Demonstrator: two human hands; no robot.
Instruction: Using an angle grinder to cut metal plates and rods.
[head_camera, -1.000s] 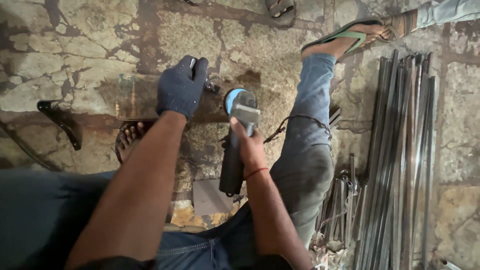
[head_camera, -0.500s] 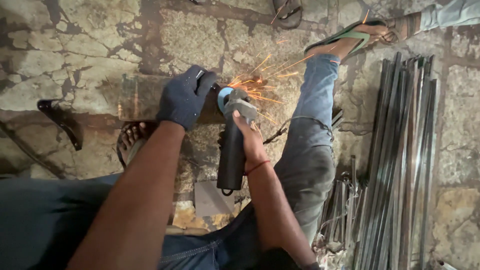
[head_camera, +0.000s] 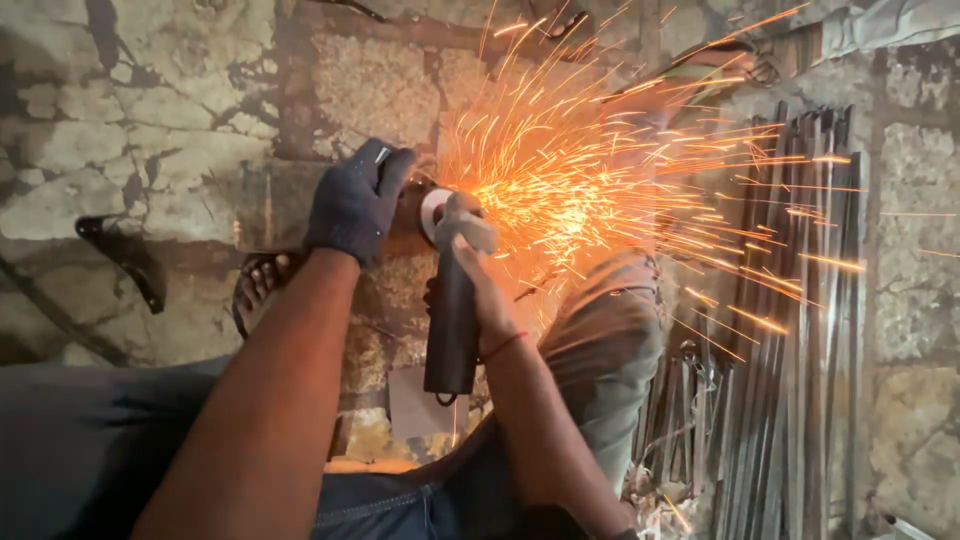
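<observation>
2 hands (head_camera: 357, 205) clamped around grinder (head_camera: 452, 310)

A cracked, stained stone floor (head_camera: 130, 110) of irregular slabs fills the scene, lit orange by sparks toward its middle, with a bundle of long metal rods (head_camera: 800, 330) lying along its right side and a dark curved metal piece (head_camera: 125, 255) far left of the rods.

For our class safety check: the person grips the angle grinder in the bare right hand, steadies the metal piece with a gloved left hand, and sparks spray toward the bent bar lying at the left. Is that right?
Not quite. The head view shows the sparks spraying right, over the bundle of metal rods, away from the bent bar. The rest holds: bare right hand on the angle grinder, gloved left hand steadying the metal piece.
</observation>
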